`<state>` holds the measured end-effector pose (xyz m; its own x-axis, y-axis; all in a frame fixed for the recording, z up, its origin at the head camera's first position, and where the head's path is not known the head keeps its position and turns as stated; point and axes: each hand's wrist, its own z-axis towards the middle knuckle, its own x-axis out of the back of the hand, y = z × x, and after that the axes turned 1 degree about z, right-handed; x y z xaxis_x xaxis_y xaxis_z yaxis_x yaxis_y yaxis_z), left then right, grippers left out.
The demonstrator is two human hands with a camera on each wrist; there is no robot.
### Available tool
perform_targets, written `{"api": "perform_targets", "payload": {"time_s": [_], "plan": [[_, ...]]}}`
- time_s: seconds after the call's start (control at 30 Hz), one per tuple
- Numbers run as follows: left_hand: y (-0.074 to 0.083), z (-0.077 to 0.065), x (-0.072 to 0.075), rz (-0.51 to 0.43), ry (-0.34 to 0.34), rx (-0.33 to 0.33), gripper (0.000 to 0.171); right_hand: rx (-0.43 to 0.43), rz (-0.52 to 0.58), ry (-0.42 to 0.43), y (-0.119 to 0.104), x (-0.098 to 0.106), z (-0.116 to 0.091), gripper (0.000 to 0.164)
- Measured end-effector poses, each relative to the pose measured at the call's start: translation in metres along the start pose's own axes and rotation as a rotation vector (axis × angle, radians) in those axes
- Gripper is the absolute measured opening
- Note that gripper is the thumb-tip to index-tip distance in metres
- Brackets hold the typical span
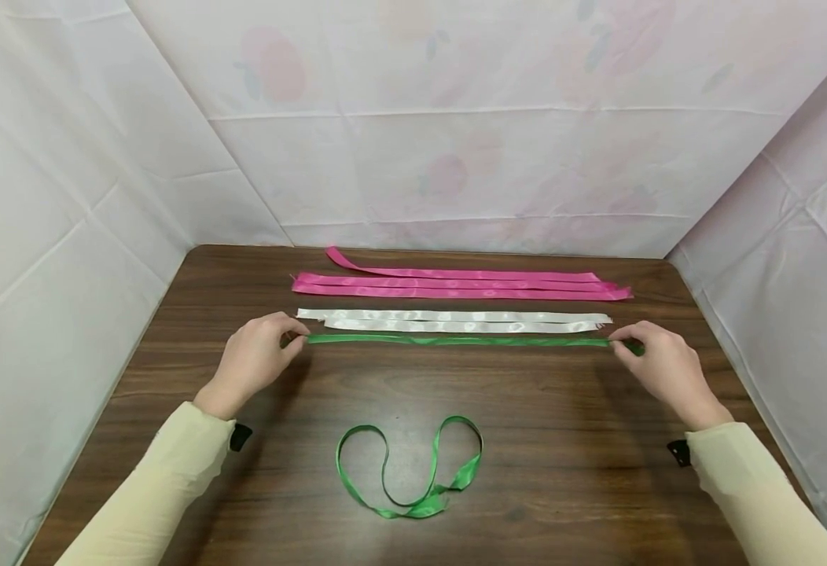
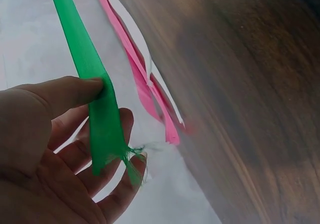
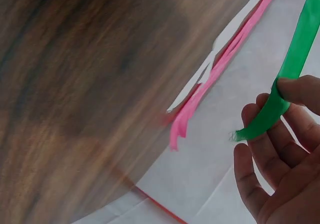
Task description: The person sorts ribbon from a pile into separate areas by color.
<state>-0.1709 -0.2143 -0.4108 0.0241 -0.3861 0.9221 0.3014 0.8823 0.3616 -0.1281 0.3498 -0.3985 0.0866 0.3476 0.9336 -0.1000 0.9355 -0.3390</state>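
A green ribbon (image 1: 456,341) is stretched straight from side to side between both hands, just in front of the white ribbons (image 1: 456,321). My left hand (image 1: 261,354) pinches its left end between thumb and fingers; in the left wrist view the frayed tip of the green ribbon (image 2: 107,119) hangs past the thumb. At the other end my right hand (image 1: 657,365) pinches it the same way, a short frayed tail curving over the fingers (image 3: 267,156) in the right wrist view. Nearer the front, a second green ribbon (image 1: 435,503) lies in loose loops on the table.
Several pink ribbons (image 1: 456,289) lie side by side behind the white ones, one with its left end curling up. The dark wooden table (image 1: 562,487) is bordered by white cloth (image 1: 527,157) at the back and on both sides.
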Motion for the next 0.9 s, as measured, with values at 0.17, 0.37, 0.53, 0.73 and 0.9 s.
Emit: {"api": "perform_targets", "payload": {"time_s": [0.17,0.37,0.53,0.73,0.9], "plan": [[-0.005,0.000,0.000,-0.014,-0.020,0.023,0.012,-0.026,0.028,-0.037,0.010,-0.002,-0.002,0.017],[-0.014,0.001,-0.003,-0.044,-0.052,0.040,0.016,-0.080,0.073,-0.127,0.021,-0.003,0.002,0.024],[-0.019,0.002,-0.006,-0.071,-0.084,0.055,0.017,-0.101,0.091,-0.157,0.029,-0.006,0.004,0.027],[-0.023,0.003,-0.011,-0.075,-0.098,0.067,0.017,-0.140,0.087,-0.158,0.038,-0.012,0.006,0.029],[-0.026,0.003,-0.018,-0.070,-0.106,0.090,0.019,-0.150,0.088,-0.146,0.043,-0.018,0.006,0.029]]}}
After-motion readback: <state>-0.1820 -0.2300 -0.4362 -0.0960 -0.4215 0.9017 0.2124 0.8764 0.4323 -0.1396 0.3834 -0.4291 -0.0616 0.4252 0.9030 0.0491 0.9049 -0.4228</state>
